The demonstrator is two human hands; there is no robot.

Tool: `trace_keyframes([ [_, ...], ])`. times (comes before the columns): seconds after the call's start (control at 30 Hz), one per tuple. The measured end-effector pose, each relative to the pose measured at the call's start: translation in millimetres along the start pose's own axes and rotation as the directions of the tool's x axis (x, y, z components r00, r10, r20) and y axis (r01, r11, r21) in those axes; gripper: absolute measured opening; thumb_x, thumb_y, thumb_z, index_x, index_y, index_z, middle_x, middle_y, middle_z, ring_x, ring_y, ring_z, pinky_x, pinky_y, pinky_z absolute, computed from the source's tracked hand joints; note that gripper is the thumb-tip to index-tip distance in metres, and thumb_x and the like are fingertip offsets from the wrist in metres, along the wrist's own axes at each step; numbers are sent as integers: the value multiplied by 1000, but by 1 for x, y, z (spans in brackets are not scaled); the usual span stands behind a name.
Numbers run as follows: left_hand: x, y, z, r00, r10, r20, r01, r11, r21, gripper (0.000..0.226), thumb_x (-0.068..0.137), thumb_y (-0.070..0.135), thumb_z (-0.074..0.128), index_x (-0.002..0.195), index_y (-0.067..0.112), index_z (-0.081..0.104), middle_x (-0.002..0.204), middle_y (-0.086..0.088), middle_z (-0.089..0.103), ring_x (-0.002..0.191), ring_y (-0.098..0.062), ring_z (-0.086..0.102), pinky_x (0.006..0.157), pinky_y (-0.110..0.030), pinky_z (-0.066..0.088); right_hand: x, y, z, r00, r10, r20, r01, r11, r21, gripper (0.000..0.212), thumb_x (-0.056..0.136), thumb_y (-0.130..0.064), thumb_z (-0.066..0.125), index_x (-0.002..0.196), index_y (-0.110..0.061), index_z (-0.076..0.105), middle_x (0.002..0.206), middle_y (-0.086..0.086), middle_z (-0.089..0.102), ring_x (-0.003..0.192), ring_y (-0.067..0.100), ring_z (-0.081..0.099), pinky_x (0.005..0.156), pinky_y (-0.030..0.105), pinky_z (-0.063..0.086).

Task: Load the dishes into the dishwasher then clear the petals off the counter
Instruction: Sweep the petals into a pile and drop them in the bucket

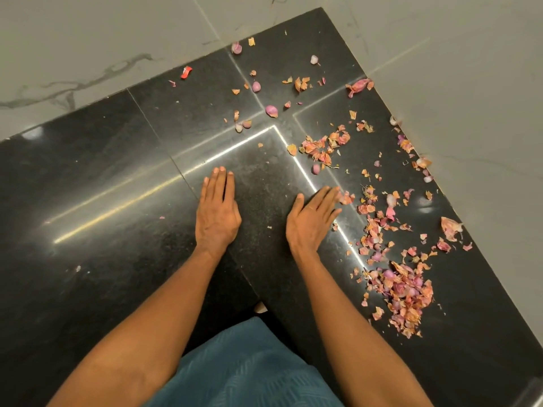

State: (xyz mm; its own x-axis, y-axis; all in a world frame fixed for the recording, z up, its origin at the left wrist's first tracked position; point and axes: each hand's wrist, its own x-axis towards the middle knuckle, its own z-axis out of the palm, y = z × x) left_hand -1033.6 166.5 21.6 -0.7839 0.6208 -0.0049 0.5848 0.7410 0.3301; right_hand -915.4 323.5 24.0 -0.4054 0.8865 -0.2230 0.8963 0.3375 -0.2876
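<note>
Head view, black stone counter (pixel 102 186) in a corner against pale marble walls (pixel 88 39). I judge we are in the second half of the task: no dishes and no dishwasher are in view, so I cannot confirm loading from here, and the petal clearing looks barely begun. Both hands are flat on the counter with fingers straight, holding nothing. Left hand (pixel 216 210) rests on a bare patch near centre. Right hand (pixel 312 220) lies at the left edge of the petals, its fingertips (pixel 333 193) touching the nearest loose ones; they are motion-blurred. Petals (pixel 402 292) remain spread over the right side: a dense heap at near right, a looser band running from it toward the far corner, a small cluster (pixel 323 145) beyond the right hand, and scattered singles across the far corner. A small red scrap (pixel 186 72) lies apart at far left by the wall. Remaining: gather and remove essentially everything. No brands, labels or legible writing anywhere; the red scrap is too small to read.
</note>
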Motion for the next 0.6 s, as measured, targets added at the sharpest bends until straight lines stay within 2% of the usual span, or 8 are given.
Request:
trace_keyframes([
  [0.07,-1,-1,2,1000,4,5,-4,1000,-4,58,100,11,41,156,1,28,163,-20,24,155,-29,13,126,-46,13,-6,-22,-3,999,-8,-35,10,999,41,73,108,-45,31,164,-6,6,172,17,-3,158,30,-11,127,53,-10],
  [0.17,0,-3,5,1000,13,-18,-13,1000,-17,59,99,11,42,155,-1,28,163,-22,25,155,-31,15,125,-48,16,-12,-74,-1,957,-289,-11,289,953,86,68,108,-42,35,164,-12,13,173,11,1,159,28,-11,126,55,-11],
  [0.23,-1,-5,6,999,46,1,-46,999,5,62,104,23,39,158,0,21,165,-22,19,155,-32,11,125,-49,15,-9,-113,5,871,-480,100,457,868,194,64,109,-38,35,164,-11,17,173,9,7,159,25,-7,128,54,-5],
  [0.33,-2,-5,6,990,98,99,-111,985,130,68,106,40,22,161,7,-1,168,-17,0,156,-31,-4,126,-49,9,1,-159,15,715,-659,232,597,749,287,60,111,-36,33,164,-14,18,173,6,9,159,22,-5,128,52,-2],
  [0.4,-2,-8,7,988,105,117,-121,983,137,65,107,39,24,161,8,7,167,-18,11,156,-32,3,126,-50,9,9,-175,23,655,-704,277,665,710,231,60,111,-38,31,165,-17,14,173,4,4,159,21,-7,128,53,-5],
  [0.43,-2,-10,9,987,113,116,-128,982,140,62,107,36,26,161,8,14,166,-19,16,156,-33,6,126,-50,9,15,-179,28,649,-697,304,681,711,177,61,111,-40,29,166,-18,10,174,4,0,159,21,-8,127,54,-7],
  [0.5,-1,-9,9,991,106,79,-115,987,115,59,106,28,35,159,6,22,165,-20,21,156,-32,10,126,-50,11,31,-178,33,669,-653,356,671,736,90,64,111,-45,25,166,-20,3,173,3,-7,159,21,-13,126,55,-10],
  [0.6,-1,-5,7,999,46,-2,-46,999,20,61,99,14,41,156,0,27,163,-21,25,155,-30,14,125,-48,15,56,-156,30,694,-616,374,668,744,-14,66,110,-48,20,165,-19,-2,173,0,-12,157,18,-18,127,55,-6],
])
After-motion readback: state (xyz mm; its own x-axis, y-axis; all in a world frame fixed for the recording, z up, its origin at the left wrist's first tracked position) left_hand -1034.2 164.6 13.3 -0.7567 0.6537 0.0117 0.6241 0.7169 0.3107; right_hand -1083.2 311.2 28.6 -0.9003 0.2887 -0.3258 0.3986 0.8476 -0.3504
